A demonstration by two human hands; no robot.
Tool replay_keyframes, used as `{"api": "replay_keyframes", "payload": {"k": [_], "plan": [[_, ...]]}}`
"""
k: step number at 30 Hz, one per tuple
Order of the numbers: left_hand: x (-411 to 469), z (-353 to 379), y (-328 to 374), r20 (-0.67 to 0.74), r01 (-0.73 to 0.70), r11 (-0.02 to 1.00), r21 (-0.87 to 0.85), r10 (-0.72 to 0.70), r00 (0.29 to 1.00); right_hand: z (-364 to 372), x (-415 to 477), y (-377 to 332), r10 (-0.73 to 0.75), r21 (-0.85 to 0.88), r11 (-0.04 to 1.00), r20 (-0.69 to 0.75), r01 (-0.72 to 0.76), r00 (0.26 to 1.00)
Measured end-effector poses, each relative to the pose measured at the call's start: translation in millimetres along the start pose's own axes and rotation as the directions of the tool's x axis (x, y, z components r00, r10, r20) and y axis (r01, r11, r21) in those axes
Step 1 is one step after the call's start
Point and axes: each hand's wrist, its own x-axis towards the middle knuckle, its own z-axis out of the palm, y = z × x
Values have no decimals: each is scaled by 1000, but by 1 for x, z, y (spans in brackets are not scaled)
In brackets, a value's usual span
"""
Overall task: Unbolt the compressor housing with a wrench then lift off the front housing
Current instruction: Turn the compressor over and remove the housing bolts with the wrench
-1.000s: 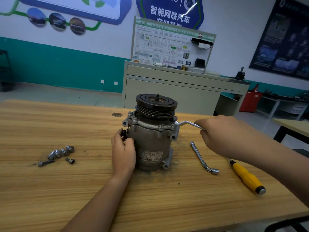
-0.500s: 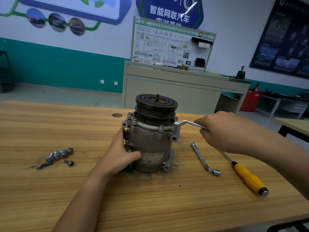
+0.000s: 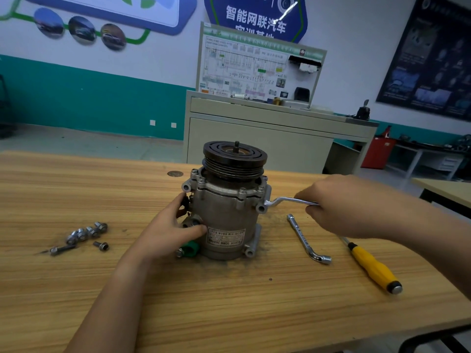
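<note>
On the compressor (image 3: 224,215), left hand (image 3: 168,230) now lower.

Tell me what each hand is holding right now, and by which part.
The right hand grips the wrench by its handle end. The left hand grips nothing; it presses against the left side of the compressor body.

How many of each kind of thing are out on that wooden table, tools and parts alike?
Compressor: 1
Wrenches: 2, the held wrench and the spare wrench
Yellow-handled screwdriver: 1
Loose bolts: 6, though they lie tightly bunched
Total: 10
</note>
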Motion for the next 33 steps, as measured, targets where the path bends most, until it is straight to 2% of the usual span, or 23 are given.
{"api": "replay_keyframes", "payload": {"k": [5, 13, 16, 24, 29, 33], "plan": [[-3, -1, 4, -6, 17, 992, -125, -18, 1000, -5, -5, 2, 41, 77, 996, -58, -36, 997], [-4, 2, 6, -29, 19, 989, -144, -23, 999, -1, 8, 2, 65, 59, 996, -62, -61, 996], [-3, 2, 5, -35, 24, 994, -111, -28, 999, 1, 14, -1, 46, -6, 999, -79, -47, 996], [-2, 1, 3, -52, 56, 996, -67, -59, 997, 8, 0, -25, -46, -339, 941, -84, 15, 995], [-3, 1, 4, -47, 52, 996, -65, -56, 997, 21, 11, -10, -50, -317, 948, -94, 18, 994], [-2, 1, 4, -45, 45, 995, -93, -50, 998, 22, 22, 12, -125, -373, 925, -121, 72, 985]]}}
